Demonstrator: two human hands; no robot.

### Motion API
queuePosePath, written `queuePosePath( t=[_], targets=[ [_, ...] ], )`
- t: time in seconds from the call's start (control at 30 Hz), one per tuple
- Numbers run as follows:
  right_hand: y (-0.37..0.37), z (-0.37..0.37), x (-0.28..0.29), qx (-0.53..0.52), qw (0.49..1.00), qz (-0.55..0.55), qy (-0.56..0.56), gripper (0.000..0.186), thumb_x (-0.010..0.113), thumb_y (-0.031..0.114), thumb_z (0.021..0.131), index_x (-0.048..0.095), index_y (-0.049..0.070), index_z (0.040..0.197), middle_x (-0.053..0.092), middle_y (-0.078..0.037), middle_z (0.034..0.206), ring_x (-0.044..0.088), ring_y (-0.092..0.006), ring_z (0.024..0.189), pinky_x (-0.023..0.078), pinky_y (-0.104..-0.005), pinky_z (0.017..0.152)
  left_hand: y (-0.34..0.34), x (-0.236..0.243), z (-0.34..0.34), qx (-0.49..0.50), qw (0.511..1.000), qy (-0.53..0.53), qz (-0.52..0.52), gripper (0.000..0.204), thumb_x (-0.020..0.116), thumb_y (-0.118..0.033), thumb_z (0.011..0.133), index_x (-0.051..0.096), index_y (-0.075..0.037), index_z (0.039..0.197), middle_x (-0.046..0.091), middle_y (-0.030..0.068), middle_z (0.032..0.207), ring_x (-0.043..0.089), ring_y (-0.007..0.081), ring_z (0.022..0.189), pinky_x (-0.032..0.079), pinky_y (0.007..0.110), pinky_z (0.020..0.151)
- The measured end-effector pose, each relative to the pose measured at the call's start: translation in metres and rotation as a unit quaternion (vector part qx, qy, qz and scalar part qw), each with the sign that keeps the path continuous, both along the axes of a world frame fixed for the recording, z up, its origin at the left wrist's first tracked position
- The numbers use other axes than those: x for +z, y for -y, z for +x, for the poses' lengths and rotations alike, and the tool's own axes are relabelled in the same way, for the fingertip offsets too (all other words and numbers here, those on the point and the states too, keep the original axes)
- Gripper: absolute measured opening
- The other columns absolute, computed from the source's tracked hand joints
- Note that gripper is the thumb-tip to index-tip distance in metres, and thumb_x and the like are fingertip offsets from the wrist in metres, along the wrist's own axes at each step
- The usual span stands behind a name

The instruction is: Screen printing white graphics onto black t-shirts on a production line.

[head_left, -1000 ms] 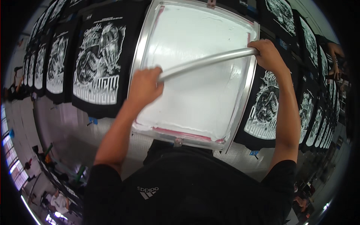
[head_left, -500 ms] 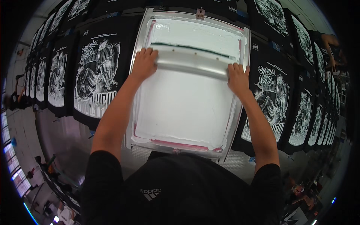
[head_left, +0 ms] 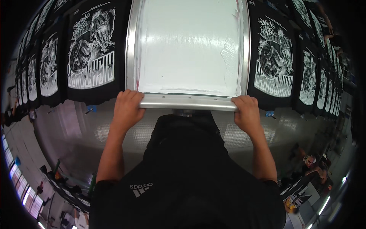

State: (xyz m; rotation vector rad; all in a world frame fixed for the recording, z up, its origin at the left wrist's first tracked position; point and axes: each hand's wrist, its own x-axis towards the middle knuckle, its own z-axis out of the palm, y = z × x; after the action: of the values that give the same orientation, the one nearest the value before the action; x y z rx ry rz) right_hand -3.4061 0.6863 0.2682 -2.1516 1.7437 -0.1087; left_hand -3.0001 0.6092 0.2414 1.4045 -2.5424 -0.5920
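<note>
A wide metal squeegee [head_left: 188, 103] spans the near end of a screen-printing frame [head_left: 130, 57]. My left hand [head_left: 129, 108] is closed round its left end, and my right hand [head_left: 246, 110] grips its right end. The squeegee's edge meets a ridge of white ink [head_left: 183, 91] along the near side of the screen. White ink also coats the mesh beyond it, smooth in the middle, with a rippled patch toward the right. Reddish tape shows in places at the inner edges. The frame's far end lies outside the picture.
Black shirts with white and grey prints lie in rows, one shirt [head_left: 91, 49] left of the frame and another shirt [head_left: 273, 53] right of it. Small blue clamps [head_left: 90, 109] stick out below them. Other people [head_left: 318, 168] appear at the far right and left edges.
Both my hands have drawn the squeegee toward me, from the far part of the screen to its near end. My view has shifted, so the frame sits higher in the picture.
</note>
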Motion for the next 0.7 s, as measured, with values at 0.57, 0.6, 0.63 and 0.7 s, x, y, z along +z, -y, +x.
queuePosePath(
  t=[0.57, 0.6, 0.63, 0.7],
  targets=[
    [0.059, -0.016, -0.074, -0.048, 0.997, -0.062, -0.019, 0.050, 0.063, -0.002, 0.055, 0.065, 0.009, 0.104, 0.068, -0.009, 0.104, 0.062, -0.0305, 0.101, 0.037, -0.0528, 0.107, 0.053, -0.069, -0.028, 0.051, 0.992, 0.015, -0.110, 0.034, 0.068, 0.002, 0.060, 0.064, -0.004, 0.093, 0.069, 0.0140, 0.097, 0.064, 0.0308, 0.095, 0.043, 0.043, 0.088],
    [0.085, -0.022, -0.077, -0.048, 0.996, -0.068, -0.021, 0.050, 0.063, -0.003, 0.056, 0.065, 0.008, 0.105, 0.068, -0.009, 0.104, 0.062, -0.0311, 0.100, 0.038, -0.0521, 0.106, 0.082, -0.073, -0.034, 0.051, 0.991, 0.008, -0.122, 0.033, 0.068, 0.002, 0.059, 0.064, -0.004, 0.092, 0.068, 0.0134, 0.095, 0.063, 0.0310, 0.093, 0.044, 0.043, 0.087],
    [0.112, -0.027, -0.080, -0.042, 0.995, -0.091, -0.026, 0.048, 0.063, -0.002, 0.057, 0.065, 0.008, 0.104, 0.068, -0.009, 0.103, 0.062, -0.0316, 0.098, 0.041, -0.0497, 0.102, 0.112, -0.074, -0.039, 0.050, 0.990, 0.001, -0.133, 0.033, 0.068, 0.002, 0.059, 0.064, -0.005, 0.091, 0.068, 0.0127, 0.093, 0.063, 0.0313, 0.092, 0.044, 0.043, 0.086],
    [0.168, -0.037, -0.086, -0.035, 0.990, -0.129, -0.035, 0.045, 0.064, -0.002, 0.058, 0.066, 0.008, 0.102, 0.069, -0.009, 0.099, 0.062, -0.0320, 0.094, 0.047, -0.0453, 0.092, 0.171, -0.074, -0.049, 0.049, 0.991, -0.014, -0.127, 0.031, 0.068, 0.002, 0.058, 0.063, -0.006, 0.088, 0.066, 0.0111, 0.086, 0.063, 0.0313, 0.088, 0.044, 0.043, 0.083]
  ],
)
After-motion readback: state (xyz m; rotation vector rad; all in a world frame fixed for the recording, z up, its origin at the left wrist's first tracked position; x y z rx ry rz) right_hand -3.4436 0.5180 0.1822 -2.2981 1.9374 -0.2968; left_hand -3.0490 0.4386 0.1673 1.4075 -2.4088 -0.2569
